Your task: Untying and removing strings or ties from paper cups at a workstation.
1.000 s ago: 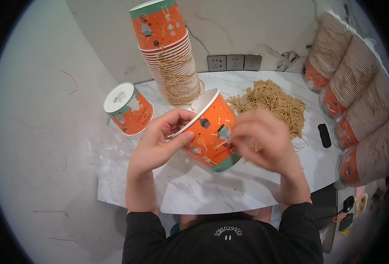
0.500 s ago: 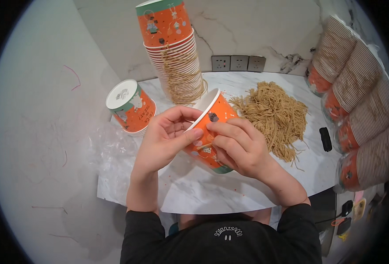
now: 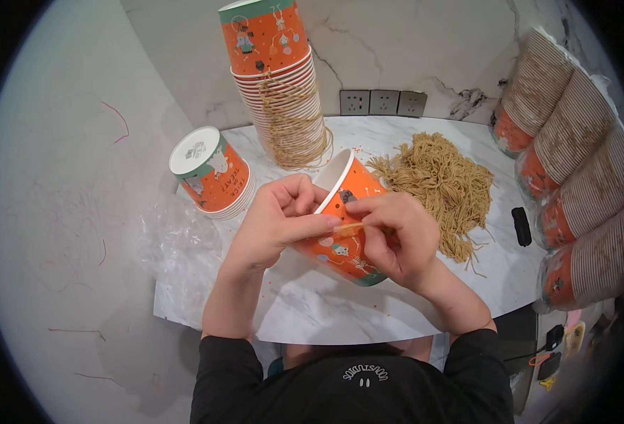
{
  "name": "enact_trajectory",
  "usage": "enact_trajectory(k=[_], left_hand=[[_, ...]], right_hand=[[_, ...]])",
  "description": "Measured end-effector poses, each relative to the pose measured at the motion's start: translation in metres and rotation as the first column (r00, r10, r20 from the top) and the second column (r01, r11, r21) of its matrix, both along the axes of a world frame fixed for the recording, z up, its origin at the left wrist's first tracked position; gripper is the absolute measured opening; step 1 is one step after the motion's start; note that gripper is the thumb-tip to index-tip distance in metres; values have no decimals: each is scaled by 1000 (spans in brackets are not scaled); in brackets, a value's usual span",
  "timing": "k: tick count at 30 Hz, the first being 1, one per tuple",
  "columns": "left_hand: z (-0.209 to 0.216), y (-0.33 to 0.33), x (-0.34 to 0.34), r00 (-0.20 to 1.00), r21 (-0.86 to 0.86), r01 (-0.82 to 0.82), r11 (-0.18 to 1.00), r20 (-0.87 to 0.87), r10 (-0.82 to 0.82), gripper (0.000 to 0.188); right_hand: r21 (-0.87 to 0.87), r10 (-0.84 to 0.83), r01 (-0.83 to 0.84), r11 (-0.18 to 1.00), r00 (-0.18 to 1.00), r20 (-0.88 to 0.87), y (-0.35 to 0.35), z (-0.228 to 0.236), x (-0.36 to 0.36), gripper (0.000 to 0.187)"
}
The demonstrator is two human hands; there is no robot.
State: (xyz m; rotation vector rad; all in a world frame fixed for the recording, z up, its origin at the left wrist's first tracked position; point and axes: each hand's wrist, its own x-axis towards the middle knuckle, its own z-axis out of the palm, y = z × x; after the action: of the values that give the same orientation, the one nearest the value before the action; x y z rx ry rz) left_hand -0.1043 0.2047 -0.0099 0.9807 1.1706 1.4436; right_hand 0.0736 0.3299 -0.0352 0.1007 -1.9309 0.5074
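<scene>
An orange paper bucket point(image 3: 344, 256) with a white rim and a green base band is tilted between my hands, its mouth toward the upper left. My left hand point(image 3: 273, 222) holds it near the rim, thumb pressed on the printed side and some fingers hidden behind. A thin tan cord point(image 3: 349, 227) spans from that thumb to my right hand point(image 3: 405, 237), whose fingers pinch it against or just off the bucket's side. Just beyond my right hand lies a tangled heap of tan cords point(image 3: 439, 191).
A tall stack of upside-down buckets point(image 3: 266, 39), draped with cords, stands at the back. A shorter stack point(image 3: 216, 173) is at left beside crumpled clear plastic point(image 3: 174, 240). Bagged bucket stacks point(image 3: 584, 145) line the right, near a small black object point(image 3: 520, 226). Wall sockets point(image 3: 383, 102) are behind.
The bucket and my hands have shifted slightly down and to the right. My right fingers have lifted from the side, and a short cord length now shows between them and my left thumb.
</scene>
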Motion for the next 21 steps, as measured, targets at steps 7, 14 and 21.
enact_trajectory(k=[7,14,21], left_hand=[[4,6,9,994,34,-91,995,71,89,33],[3,6,7,1000,24,-24,999,6,23,40],[-5,7,16,985,148,-91,985,-132,111,35]], right_hand=[[-15,-96,99,995,987,132,1,15,10,22],[-60,-91,103,993,978,185,3,18,14,21],[-50,-66,77,996,977,202,4,16,13,20]])
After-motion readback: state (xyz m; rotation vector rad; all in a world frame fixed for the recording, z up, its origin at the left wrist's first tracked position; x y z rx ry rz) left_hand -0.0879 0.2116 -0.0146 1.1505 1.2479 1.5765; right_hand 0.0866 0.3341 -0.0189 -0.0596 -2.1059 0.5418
